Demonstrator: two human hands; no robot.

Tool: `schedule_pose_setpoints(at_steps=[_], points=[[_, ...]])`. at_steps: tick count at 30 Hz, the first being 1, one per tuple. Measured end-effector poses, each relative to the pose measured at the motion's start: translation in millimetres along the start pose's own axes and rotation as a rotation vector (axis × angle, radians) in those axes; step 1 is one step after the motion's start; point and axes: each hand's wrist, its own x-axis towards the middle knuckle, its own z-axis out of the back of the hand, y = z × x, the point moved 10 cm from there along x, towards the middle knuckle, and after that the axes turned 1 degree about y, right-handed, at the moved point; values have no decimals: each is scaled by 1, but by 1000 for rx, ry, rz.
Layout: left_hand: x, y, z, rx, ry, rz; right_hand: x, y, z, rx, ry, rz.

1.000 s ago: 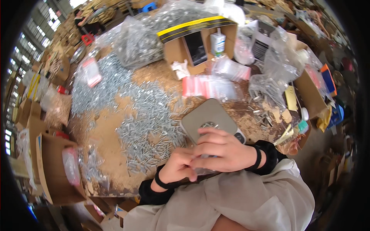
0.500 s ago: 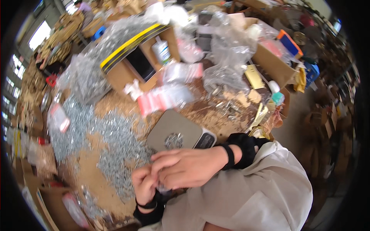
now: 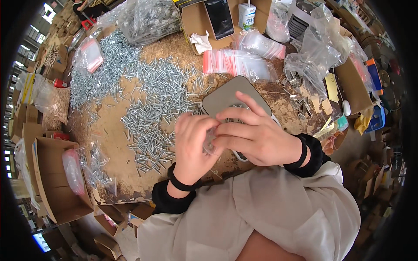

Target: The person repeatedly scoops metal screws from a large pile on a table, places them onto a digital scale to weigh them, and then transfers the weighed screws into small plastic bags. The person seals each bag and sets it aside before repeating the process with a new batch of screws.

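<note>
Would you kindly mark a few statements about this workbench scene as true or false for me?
1. Both hands, the left hand and the right hand, pinch a small clear bag between them. True.
2. The loose screws lie mostly to the person's right. False: they spread over the table's left and middle.
3. A grey scale sits just beyond the hands. True.
4. The red-edged zip bags hang from a hook. False: they lie flat on the table beyond the scale.
5. The small drink carton lies on its side. False: it stands upright in a cardboard box.
</note>
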Motion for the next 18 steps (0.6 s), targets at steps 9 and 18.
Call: schedule_pose_setpoints(at_steps=[9,18], points=[[-1,-12,13,289,-172,-49,6,-1,-15,127,52,-57],[-6,17,25,-40,-257,76,-31,-70,20,336,-71,-417]])
